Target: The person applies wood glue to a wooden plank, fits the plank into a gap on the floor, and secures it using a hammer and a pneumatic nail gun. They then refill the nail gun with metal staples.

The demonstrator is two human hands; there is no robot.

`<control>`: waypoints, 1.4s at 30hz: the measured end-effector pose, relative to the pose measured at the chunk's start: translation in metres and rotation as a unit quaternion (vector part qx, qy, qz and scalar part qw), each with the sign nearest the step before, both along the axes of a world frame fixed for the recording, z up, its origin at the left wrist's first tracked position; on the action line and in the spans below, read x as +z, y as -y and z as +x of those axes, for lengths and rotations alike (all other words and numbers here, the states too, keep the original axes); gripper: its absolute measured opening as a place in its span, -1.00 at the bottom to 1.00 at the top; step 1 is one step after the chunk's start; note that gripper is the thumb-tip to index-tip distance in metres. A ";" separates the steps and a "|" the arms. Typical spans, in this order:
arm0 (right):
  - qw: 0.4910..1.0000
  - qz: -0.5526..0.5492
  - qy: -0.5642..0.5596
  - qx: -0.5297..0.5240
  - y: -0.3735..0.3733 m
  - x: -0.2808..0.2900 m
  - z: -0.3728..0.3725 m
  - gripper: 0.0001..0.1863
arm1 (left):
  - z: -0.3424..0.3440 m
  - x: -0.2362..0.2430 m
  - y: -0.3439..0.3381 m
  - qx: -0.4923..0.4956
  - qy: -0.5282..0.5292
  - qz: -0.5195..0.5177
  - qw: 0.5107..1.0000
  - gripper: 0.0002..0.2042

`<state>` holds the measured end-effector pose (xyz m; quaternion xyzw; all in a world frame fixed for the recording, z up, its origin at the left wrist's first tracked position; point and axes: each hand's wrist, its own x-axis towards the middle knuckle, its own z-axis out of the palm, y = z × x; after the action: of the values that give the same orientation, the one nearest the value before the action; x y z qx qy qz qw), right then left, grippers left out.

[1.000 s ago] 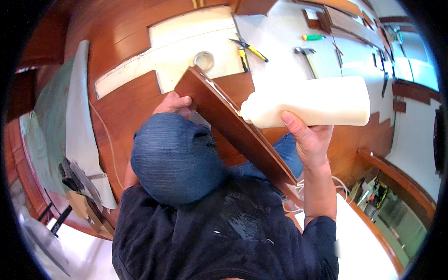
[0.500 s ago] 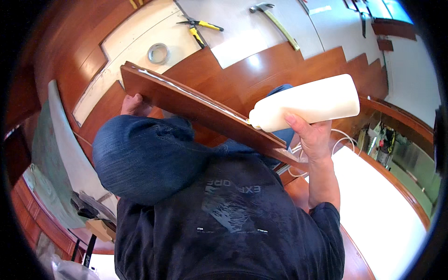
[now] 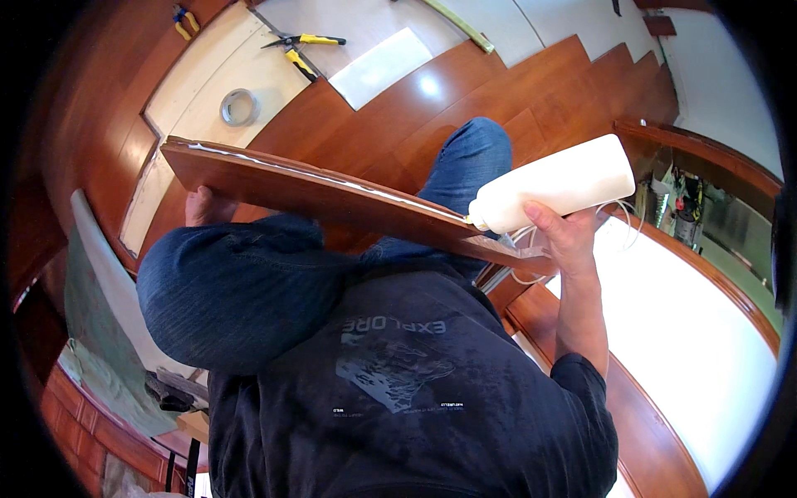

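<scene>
A reddish-brown plank [image 3: 315, 196] lies slanted across my lap, its long edge turned up, with a white bead [image 3: 290, 168] along it. My left hand [image 3: 207, 203] grips the plank's lower side near its left end, partly hidden behind my knee. In my right hand [image 3: 557, 234] is a white squeeze bottle [image 3: 554, 178], tilted sideways with its nozzle [image 3: 471, 221] at the plank's edge, near the plank's right end.
Around me are wood flooring [image 3: 544, 95] with a pale bare section [image 3: 216, 66], a tape roll [image 3: 239, 107], cutters [image 3: 318, 39], pliers [image 3: 183, 21], a white sheet [image 3: 378, 66], a rolled green sheet [image 3: 95, 307] at left and an opening with tools [image 3: 685, 228] at right.
The bottle's nozzle has moved toward the plank's right end, lengthening the white bead. The view has turned, and the plank now sits flatter and farther left in the picture.
</scene>
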<state>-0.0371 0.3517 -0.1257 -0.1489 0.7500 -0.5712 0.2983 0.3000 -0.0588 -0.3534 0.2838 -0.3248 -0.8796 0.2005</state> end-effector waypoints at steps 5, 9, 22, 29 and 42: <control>0.996 0.066 -0.048 0.030 0.000 0.004 -0.014 -0.51 | 0.001 -0.016 0.007 -0.002 0.002 0.019 1.000 -0.28; 0.990 0.107 -0.034 0.085 0.029 0.015 -0.027 -0.48 | 0.002 -0.026 0.011 -0.018 -0.044 0.048 0.998 -0.31; 0.942 -0.114 0.286 0.133 0.253 -0.096 -0.080 -0.43 | 0.004 -0.005 0.004 0.048 0.033 0.167 0.984 -0.43; 0.916 -0.122 0.340 0.174 0.506 -0.203 0.059 -0.51 | 0.038 -0.060 -0.008 0.111 0.022 0.243 0.963 -0.45; 0.924 -0.062 0.370 -0.073 0.692 -0.315 0.222 -0.41 | 0.060 -0.115 0.014 0.126 -0.008 0.309 0.943 -0.24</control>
<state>0.1849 -0.3402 -0.4409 0.1101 0.5578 -0.6514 0.5025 0.3605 -0.0729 -0.4685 0.3635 0.0032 -0.9064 0.2151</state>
